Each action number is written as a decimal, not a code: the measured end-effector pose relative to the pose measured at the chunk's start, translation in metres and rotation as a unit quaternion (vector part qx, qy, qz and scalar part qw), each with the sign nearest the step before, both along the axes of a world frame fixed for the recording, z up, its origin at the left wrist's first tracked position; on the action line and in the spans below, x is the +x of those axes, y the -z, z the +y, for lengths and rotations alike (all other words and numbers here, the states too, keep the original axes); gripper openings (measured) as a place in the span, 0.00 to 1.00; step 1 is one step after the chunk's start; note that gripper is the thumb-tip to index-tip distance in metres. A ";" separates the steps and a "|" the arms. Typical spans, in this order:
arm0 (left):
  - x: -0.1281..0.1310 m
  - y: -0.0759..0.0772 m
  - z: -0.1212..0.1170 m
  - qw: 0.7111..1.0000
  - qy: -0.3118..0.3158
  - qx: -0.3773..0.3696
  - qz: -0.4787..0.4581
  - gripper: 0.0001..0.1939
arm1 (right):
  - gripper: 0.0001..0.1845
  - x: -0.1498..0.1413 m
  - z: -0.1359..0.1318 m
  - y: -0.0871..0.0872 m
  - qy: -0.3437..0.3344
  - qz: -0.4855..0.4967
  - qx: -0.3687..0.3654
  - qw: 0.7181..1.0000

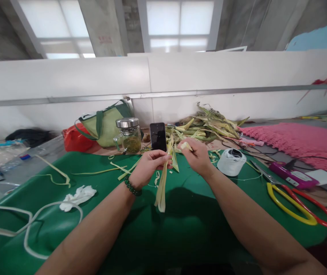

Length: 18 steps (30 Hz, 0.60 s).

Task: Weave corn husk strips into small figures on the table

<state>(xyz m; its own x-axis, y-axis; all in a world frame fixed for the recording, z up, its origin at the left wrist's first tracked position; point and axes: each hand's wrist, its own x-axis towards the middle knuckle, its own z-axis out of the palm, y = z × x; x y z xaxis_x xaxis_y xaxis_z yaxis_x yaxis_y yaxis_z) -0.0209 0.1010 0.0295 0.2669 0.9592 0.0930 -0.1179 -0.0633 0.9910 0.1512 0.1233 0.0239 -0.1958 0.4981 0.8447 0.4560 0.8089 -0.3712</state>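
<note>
My left hand [149, 166], with a dark green bead bracelet at the wrist, pinches a bundle of pale corn husk strips [161, 196]. The strips' lower ends hang over the green cloth [186, 229], and their upper ends rise toward the phone. To the right, my right hand [198, 157] is closed around a pale yellowish piece of husk [186, 146], whose end shows at the top of the fist. Loose husk strips [99, 172] lie on the cloth beyond my left hand. A white spool of thread [231, 162] stands right of my right hand.
Behind the hands stand a black phone [157, 136], a lidded glass jar [129, 139] and a heap of husks [212, 124]. Scissors [291, 204] with yellow and red handles and a purple power strip [292, 175] lie right. A white cable [27, 236] and crumpled tissue [78, 198] lie left.
</note>
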 end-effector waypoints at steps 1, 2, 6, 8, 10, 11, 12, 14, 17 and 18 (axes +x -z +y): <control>-0.001 0.000 0.001 1.000 0.010 -0.022 -0.014 0.13 | 0.11 0.002 -0.003 -0.002 0.004 -0.006 0.021 1.000; -0.001 0.001 0.002 0.999 0.022 -0.041 -0.024 0.13 | 0.14 0.004 -0.006 -0.004 0.020 -0.016 0.046 0.999; -0.004 0.001 0.004 0.993 0.044 -0.095 -0.052 0.09 | 0.19 0.004 -0.018 -0.006 0.127 -0.102 0.150 0.975; -0.004 0.001 0.006 0.990 0.042 -0.110 -0.074 0.08 | 0.21 -0.003 -0.021 -0.001 0.127 -0.168 0.193 0.958; -0.005 0.001 0.007 0.987 0.030 -0.117 -0.104 0.07 | 0.21 -0.015 -0.025 0.005 0.104 -0.236 0.233 0.938; -0.006 0.001 0.008 0.985 0.021 -0.118 -0.123 0.08 | 0.19 -0.021 -0.027 0.008 0.093 -0.266 0.247 0.927; -0.007 0.000 0.009 0.983 0.011 -0.117 -0.140 0.08 | 0.18 -0.027 -0.029 0.010 0.085 -0.293 0.255 0.917; -0.009 -0.001 0.010 0.979 -0.003 -0.112 -0.170 0.06 | 0.16 -0.036 -0.033 0.014 0.074 -0.340 0.244 0.905; -0.011 -0.002 0.010 0.976 -0.002 -0.083 -0.200 0.06 | 0.12 -0.041 -0.036 0.016 0.058 -0.396 0.178 0.899; -0.011 -0.002 0.009 0.976 0.003 -0.073 -0.203 0.07 | 0.11 -0.042 -0.037 0.016 0.052 -0.409 0.155 0.898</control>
